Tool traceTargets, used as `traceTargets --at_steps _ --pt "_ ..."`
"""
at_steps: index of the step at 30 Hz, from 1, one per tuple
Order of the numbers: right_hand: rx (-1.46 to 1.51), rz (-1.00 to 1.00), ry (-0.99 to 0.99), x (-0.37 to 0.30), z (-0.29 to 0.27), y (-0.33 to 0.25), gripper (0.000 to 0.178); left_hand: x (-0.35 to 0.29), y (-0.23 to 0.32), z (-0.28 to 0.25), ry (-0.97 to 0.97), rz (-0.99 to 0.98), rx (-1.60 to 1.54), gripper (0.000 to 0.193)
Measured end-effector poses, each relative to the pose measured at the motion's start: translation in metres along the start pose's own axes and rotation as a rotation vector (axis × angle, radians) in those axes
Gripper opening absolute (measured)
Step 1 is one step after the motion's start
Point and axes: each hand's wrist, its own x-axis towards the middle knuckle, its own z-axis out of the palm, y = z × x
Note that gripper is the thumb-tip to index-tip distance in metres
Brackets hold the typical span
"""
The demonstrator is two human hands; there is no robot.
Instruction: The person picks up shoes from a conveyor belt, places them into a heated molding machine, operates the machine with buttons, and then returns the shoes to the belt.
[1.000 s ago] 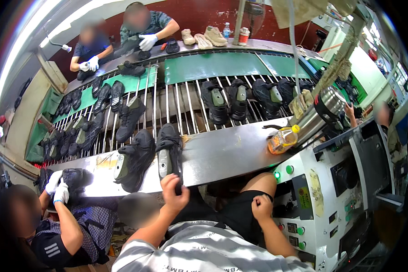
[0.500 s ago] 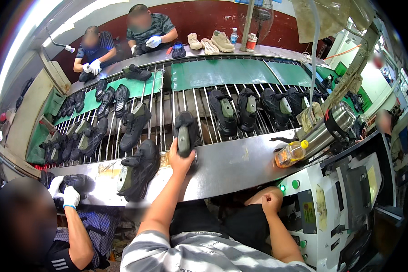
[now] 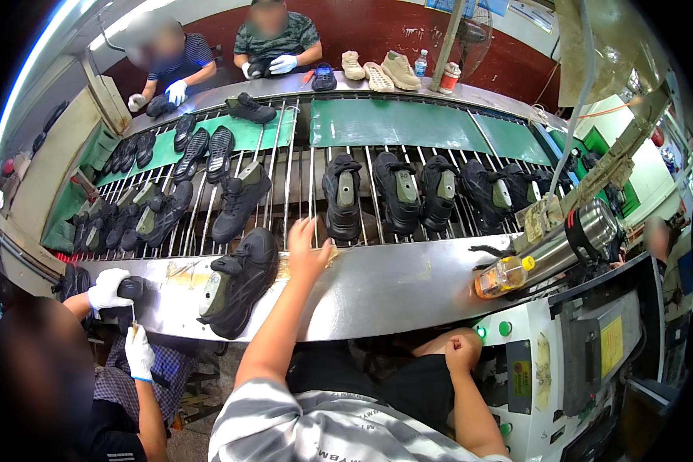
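My left hand reaches over the inner edge of the metal ledge, open, its fingers apart and holding nothing. Just beyond its fingertips, a black shoe with a grey-green last in it rests on the conveyor rods. Left of my forearm, another black shoe lies on the ledge, its last showing at the collar. My right hand is closed in a fist on my knee, below the ledge, with nothing visible in it.
Black shoes stand in rows on the rods. Green sheets cover the far side. At right are a drink bottle, a steel flask and a machine. A co-worker's gloved hands work at left; two people sit opposite.
My left hand has let go of the black shoe, which now stands on the rods, and drawn back slightly. My right fist stays on my knee. The left co-worker's gloved hands have moved apart.
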Motion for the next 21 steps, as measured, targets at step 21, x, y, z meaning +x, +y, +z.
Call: traceTargets --at_steps 21 --pt "-0.421 -0.34 0.717 -0.096 -0.279 -0.008 0.008 -0.02 -0.035 -0.093 0.166 -0.571 -0.084 0.063"
